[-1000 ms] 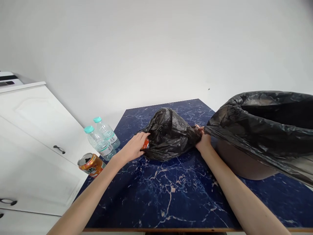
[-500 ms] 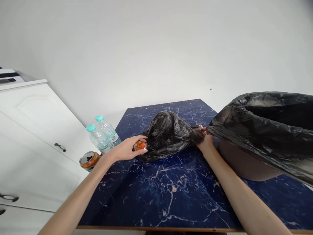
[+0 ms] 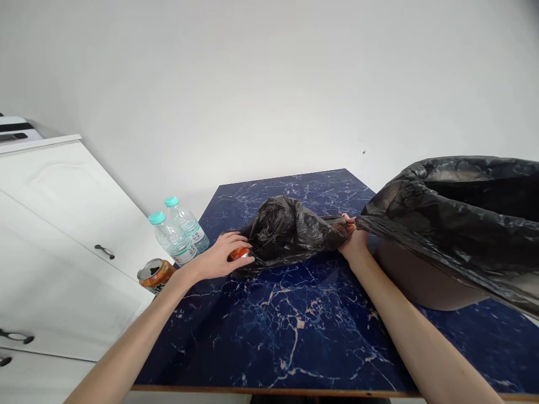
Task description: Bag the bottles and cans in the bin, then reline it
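My left hand is wrapped around an orange drink can, which lies at the left side of a crumpled black plastic bag. Only part of the can shows between thumb and fingers. Farther right, my right hand grips gathered black plastic in a fist. From that fist the plastic runs on to a black bin liner draped over a brown bin. Whether the bag and the liner are one piece, I cannot tell.
Two clear water bottles with teal caps stand at the left edge of the blue marbled table. Near them is another orange can, its top opened. A white cabinet is on the left, and a pale wall rises behind.
The bulging black bag has sunk slightly lower. My left hand has shifted a little with the can, which is now more covered by fingers. My right hand keeps its place.
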`<state>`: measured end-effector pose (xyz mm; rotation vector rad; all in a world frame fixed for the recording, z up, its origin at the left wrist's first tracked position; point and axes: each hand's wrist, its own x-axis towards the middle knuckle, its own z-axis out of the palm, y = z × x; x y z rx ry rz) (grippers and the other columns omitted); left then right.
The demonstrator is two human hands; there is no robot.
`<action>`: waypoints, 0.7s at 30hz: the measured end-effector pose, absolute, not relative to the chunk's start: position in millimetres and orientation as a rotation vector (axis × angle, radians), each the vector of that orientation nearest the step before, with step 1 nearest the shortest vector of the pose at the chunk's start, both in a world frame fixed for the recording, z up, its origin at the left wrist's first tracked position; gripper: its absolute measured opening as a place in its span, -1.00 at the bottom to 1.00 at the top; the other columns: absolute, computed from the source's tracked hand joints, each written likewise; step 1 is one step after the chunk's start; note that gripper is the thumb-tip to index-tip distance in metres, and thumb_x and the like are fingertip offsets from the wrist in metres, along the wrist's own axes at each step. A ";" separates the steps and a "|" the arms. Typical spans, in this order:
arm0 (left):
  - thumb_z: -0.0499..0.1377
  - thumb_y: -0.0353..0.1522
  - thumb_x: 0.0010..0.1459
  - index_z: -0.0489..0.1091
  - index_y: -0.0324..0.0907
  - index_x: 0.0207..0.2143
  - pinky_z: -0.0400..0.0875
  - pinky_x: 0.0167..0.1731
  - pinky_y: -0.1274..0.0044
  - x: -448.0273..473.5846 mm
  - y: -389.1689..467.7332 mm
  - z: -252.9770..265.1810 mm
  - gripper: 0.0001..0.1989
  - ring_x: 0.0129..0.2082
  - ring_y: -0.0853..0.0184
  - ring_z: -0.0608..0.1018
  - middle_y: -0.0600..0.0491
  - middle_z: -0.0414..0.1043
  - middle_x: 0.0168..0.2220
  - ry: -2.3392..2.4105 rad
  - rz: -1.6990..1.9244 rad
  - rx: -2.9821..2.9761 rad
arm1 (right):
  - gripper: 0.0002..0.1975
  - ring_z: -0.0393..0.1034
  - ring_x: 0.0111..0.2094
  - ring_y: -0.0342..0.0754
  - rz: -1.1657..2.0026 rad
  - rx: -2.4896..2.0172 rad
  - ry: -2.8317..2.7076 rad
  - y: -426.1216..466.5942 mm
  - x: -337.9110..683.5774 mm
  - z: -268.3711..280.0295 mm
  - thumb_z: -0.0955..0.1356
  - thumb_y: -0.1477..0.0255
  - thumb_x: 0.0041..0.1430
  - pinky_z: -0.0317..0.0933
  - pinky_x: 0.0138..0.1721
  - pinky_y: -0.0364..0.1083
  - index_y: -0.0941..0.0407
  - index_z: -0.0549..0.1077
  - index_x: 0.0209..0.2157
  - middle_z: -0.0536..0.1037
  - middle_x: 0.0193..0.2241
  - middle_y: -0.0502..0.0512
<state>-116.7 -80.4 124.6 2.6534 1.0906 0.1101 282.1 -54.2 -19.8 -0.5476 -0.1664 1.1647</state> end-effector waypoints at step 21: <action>0.39 -0.01 0.21 0.29 0.05 0.36 0.37 0.38 0.17 -128.7 -98.9 165.8 -0.26 0.39 0.03 0.43 -0.05 0.33 0.42 1.199 0.557 2.199 | -0.72 0.42 -0.43 -0.19 1.128 -0.590 -0.115 -46.4 287.2 -30.2 0.40 0.21 0.47 0.40 -0.40 -0.15 0.16 0.51 -0.09 0.54 -0.30 -0.01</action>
